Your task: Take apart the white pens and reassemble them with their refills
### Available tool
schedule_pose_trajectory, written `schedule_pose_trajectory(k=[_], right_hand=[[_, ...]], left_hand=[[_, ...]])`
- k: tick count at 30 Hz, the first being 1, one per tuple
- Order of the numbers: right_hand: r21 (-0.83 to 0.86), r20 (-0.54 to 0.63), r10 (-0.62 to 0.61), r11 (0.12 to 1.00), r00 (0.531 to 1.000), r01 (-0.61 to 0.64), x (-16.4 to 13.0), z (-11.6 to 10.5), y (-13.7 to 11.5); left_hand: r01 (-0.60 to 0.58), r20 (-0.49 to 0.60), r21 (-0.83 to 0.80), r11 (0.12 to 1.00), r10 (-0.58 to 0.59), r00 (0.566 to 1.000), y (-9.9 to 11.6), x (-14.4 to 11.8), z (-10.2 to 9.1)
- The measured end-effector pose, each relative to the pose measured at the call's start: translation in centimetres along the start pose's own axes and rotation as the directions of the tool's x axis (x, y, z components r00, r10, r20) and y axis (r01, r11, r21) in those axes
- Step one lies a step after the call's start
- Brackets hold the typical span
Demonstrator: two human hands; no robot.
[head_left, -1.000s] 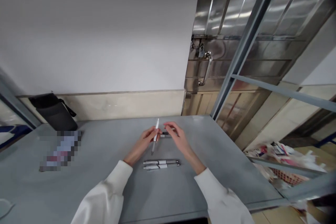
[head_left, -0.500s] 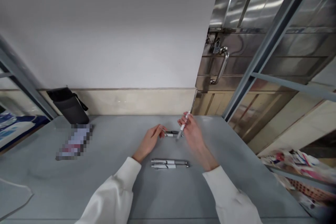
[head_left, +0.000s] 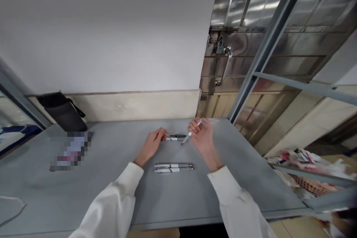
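Observation:
A white pen [head_left: 185,139] with a greyish lower end slants down and left out of my right hand [head_left: 203,135], whose fingers are closed around it. My left hand [head_left: 153,143] is at the left ends of two pens [head_left: 175,138], one dark and one white, lying side by side. Its thumb and fingers are drawn together; whether they grip a small thing or a pen end is hidden. Closer to me, a pair of white and silver pens [head_left: 174,167] lies parallel on the grey table [head_left: 167,200].
At the back left a black bottle [head_left: 63,113] with a strap leans by the wall, a blurred-out phone [head_left: 71,152] before it. A white cable [head_left: 16,208] lies front left. Metal posts [head_left: 267,41] frame the table; a basket [head_left: 309,185] is low on the right.
The view has shifted, so the whole scene sits further left. The pen in my right hand is tilted lower, and the hand has turned with its fingers curled more around it.

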State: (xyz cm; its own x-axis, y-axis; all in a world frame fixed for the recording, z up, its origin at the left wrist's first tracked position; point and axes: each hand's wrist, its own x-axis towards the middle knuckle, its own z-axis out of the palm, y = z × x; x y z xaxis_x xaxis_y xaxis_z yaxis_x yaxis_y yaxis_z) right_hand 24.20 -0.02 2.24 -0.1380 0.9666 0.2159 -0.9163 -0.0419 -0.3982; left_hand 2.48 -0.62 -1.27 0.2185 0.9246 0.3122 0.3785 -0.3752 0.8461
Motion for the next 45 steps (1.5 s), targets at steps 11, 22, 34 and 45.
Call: schedule_pose_trajectory(k=[11,22,34,45], right_hand=[[0.015,0.006,-0.008,1.000,1.000,0.008,-1.0,1.1,-0.3],[-0.090,-0.043,-0.088,0.992,0.995,0.083,-0.7,0.1,-0.5],[-0.051,-0.040,-0.112,0.993,0.993,0.110,-0.6,-0.4,-0.8],[-0.128,-0.079,-0.123,0.985,0.989,0.112,-0.7,0.0,-0.8]], left_hand=[[-0.006,0.003,0.058,0.998,0.006,1.000,0.5,-0.1,0.0],[-0.010,0.021,0.059,0.998,0.009,1.000,0.6,-0.2,0.3],[-0.017,0.032,0.069,0.997,0.015,0.999,0.6,-0.2,0.3],[-0.002,0.034,0.058,0.998,0.000,0.999,1.1,-0.4,0.3]])
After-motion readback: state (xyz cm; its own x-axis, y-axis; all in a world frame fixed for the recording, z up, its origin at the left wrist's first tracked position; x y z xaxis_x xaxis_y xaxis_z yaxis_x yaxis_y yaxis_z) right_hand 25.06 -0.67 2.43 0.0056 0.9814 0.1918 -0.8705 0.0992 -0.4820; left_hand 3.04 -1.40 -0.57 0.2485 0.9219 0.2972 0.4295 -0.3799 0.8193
